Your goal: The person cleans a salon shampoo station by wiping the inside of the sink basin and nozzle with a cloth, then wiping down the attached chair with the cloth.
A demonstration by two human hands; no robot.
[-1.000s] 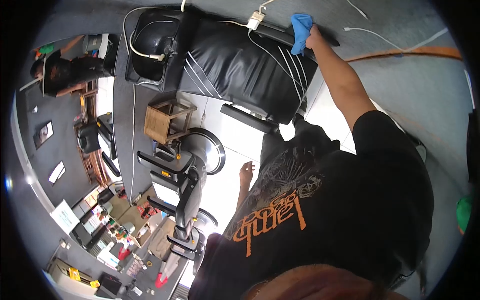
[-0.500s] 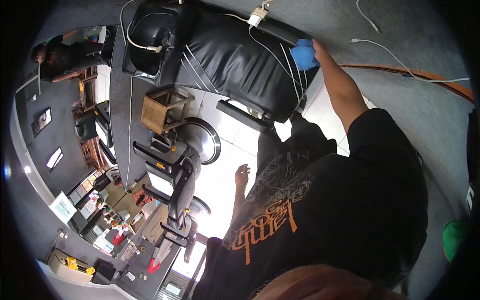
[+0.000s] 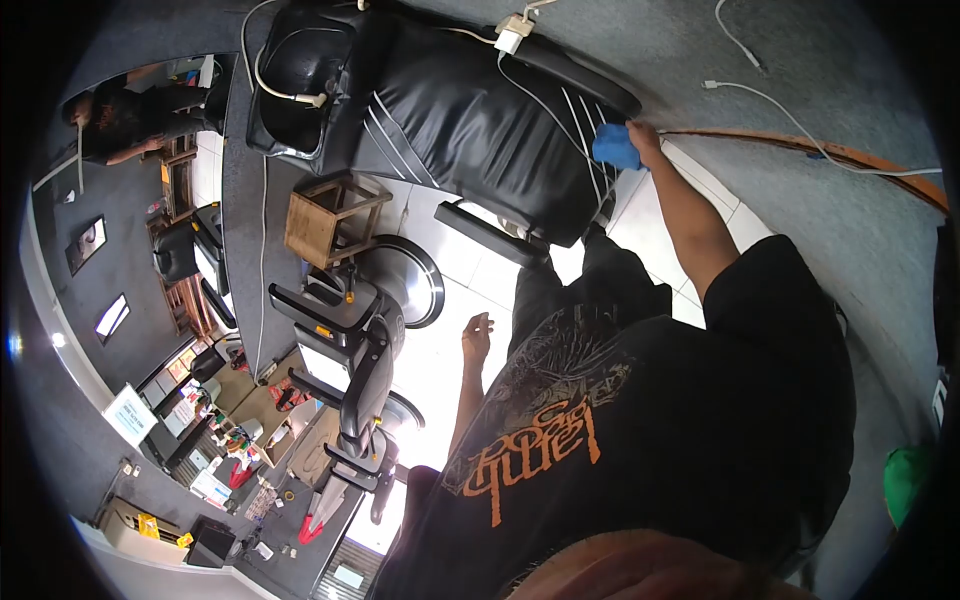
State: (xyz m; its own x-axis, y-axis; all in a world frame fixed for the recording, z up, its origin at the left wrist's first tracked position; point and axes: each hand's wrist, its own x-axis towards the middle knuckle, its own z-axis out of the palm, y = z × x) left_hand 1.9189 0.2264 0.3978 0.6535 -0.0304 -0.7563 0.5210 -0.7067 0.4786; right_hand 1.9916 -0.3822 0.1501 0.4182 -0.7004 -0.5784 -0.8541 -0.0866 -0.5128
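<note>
My right hand [image 3: 645,142] is closed on a folded blue cloth [image 3: 616,148]. The cloth is at the near end of a black padded salon wash chair [image 3: 470,110], just below the tip of its far armrest [image 3: 575,75]; whether it touches the upholstery I cannot tell. White stripes cross the chair's cover close to the cloth. My left hand [image 3: 477,338] hangs low over the white floor, its fingers loosely apart and holding nothing.
A black wash basin [image 3: 300,85] adjoins the chair. A white plug adapter [image 3: 511,38] has a cable running across the seat. Below stand a wooden stool [image 3: 325,222] and black barber chairs [image 3: 370,350]. A mirror [image 3: 110,250] lines the left wall; a white cable [image 3: 800,120] hangs at right.
My right hand has moved the blue cloth down from the armrest, which now shows to its tip. My left hand has shifted slightly up and left.
</note>
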